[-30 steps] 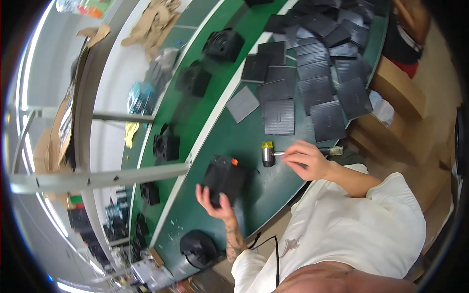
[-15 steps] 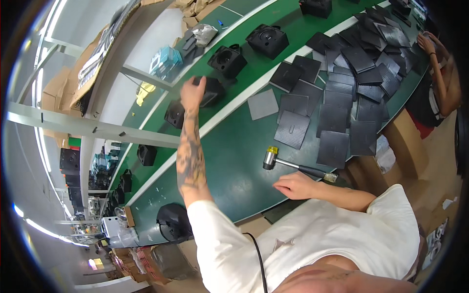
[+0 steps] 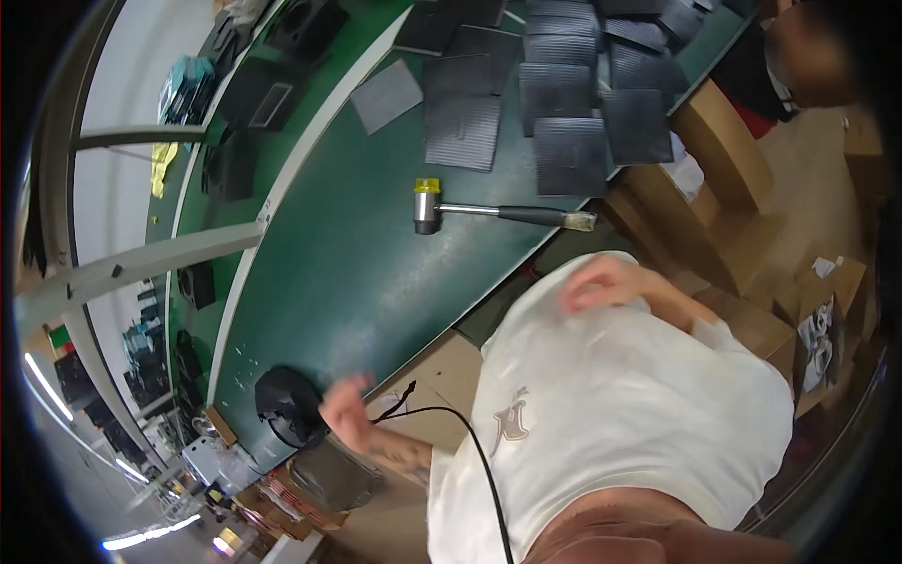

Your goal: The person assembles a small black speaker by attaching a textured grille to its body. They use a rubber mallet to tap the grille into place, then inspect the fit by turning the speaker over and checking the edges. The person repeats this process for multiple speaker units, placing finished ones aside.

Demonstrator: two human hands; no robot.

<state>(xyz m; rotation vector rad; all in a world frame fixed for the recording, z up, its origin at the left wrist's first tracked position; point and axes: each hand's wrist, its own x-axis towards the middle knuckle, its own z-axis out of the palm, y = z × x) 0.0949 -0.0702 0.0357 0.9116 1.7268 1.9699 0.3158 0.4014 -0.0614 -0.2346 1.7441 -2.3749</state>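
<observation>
My left hand (image 3: 348,414) is blurred just off the front edge of the green workbench (image 3: 319,291), right beside a black cap-like object (image 3: 287,407). Its fingers look loosely apart and nothing shows in them. In front of my white shirt floats my right hand (image 3: 601,285), smeared too, with the fingers loosely spread and empty. A mallet (image 3: 470,209) with a yellow and black head lies nearest to it on the bench. Beyond the mallet are several flat black ribbed panels (image 3: 462,132), and a plain grey panel (image 3: 386,97) is at their left.
Past a pale rail (image 3: 310,150), a green strip carries several black speaker boxes (image 3: 230,167). A white metal post (image 3: 169,246) juts over the left side. Cardboard boxes (image 3: 723,169) stand right of the bench, near another person (image 3: 813,56). A black cable (image 3: 484,461) hangs by my shirt.
My left hand has left the black box on the strip and come back to the bench's near edge. My right hand has drawn in toward my shirt. The view has shifted.
</observation>
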